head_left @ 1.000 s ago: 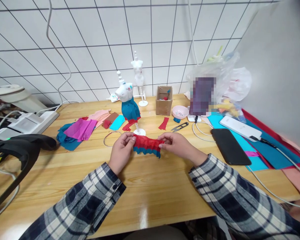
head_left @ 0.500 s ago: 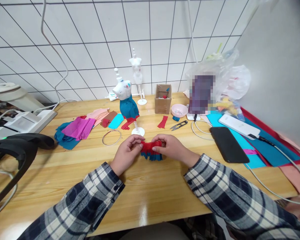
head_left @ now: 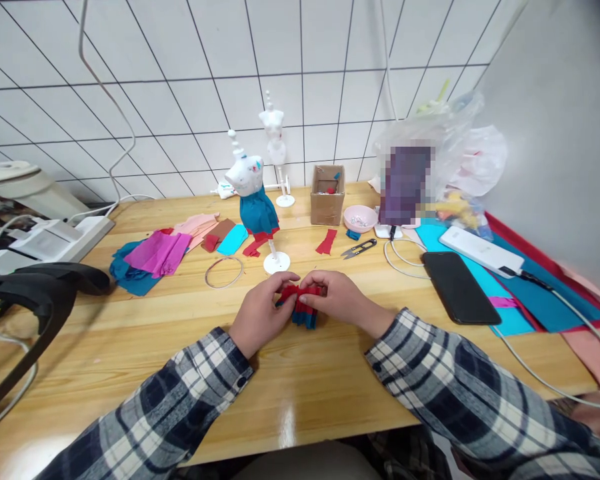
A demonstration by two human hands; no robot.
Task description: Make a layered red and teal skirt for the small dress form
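Between my hands is a small pleated piece of crepe paper (head_left: pixel 306 317), red along the top and teal blue along the lower edge. My left hand (head_left: pixel 264 310) pinches it at the left, near its middle. My right hand (head_left: pixel 337 300) pinches its red top just beside the left fingertips. The fingers partly cover the piece. Just beyond my hands stands a small white dress form (head_left: pixel 250 175) wearing a teal skirt (head_left: pixel 259 215) with a red hem.
Behind is a second dress form (head_left: pixel 275 137), beside a cardboard box (head_left: pixel 327 203) and pink bowl (head_left: pixel 361 219). Thread snips (head_left: pixel 359 249) and a red scrap (head_left: pixel 326 242) lie nearer. A wire ring (head_left: pixel 224 273) and coloured paper (head_left: pixel 157 253) are left; a black phone (head_left: pixel 461 288) is right.
My left hand has shifted right along the red edge, and my fingertips are now closer together. The pleated piece looks more bunched between them.
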